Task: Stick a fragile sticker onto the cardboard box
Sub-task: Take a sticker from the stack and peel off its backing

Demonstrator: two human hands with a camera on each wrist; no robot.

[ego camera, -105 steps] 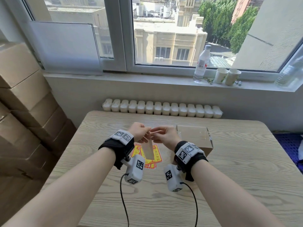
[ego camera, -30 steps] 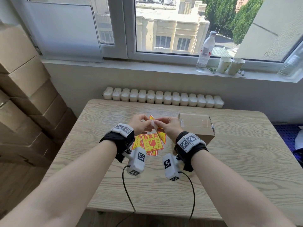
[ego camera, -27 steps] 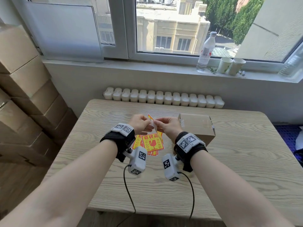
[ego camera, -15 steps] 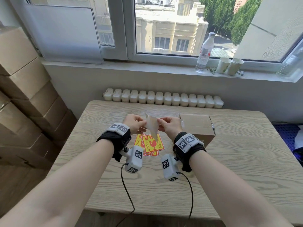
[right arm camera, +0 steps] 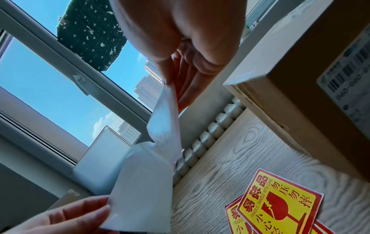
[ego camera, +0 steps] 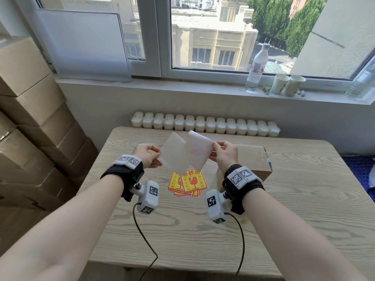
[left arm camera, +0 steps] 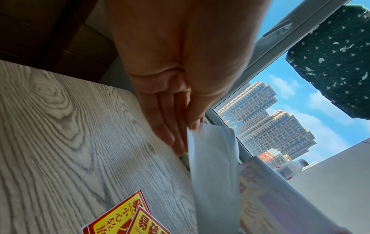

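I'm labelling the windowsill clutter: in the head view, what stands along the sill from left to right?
White panel → plastic bottle → two paper cups → second bottle, cut off at the frame edge.

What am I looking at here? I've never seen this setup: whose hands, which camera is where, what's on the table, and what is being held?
No machine here: a person works with bare hands, wearing a camera on the head and one on each wrist. The wide picture is the head view, looking down at both arms; the other two look along each hand at its fingers.

On the table lie a small stack of stickers, yellow and red, and a cardboard box to the right of them.

The left hand pinches the white backing; the right hand pinches the sticker, its pale back facing us. The two sheets are peeled apart in a V and seem joined only at the bottom. Nothing is stuck on the box top yet.
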